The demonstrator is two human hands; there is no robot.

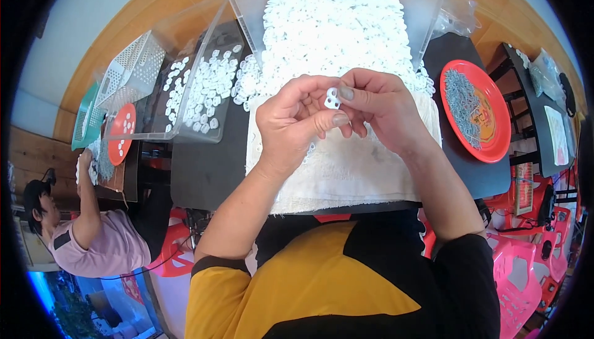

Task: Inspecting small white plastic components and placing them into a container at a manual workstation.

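Both hands meet above a white cloth [377, 178], around a small white plastic piece with two round holes [332, 98]. My left hand [294, 113] has its fingers curled and its thumb just below the piece, gripping it from the left. The thumb of my right hand [383, 107] presses the piece's right edge against fingers that are mostly hidden. Whether a second, smaller item is between the fingertips cannot be made out. Right behind the hands, a large heap of similar white pieces [337, 30] spills out of a clear bin [430, 23]. A few loose ones lie on the cloth beneath my left hand.
To the right, a red plate [502, 107] holds many thin grey metal pieces [461, 101]. Another clear bin [213, 136] with white pieces stands left on the dark table [204, 178]. Further left, a co-worker [102, 240] handles parts near baskets. Pink chairs [516, 271] stand at the right.
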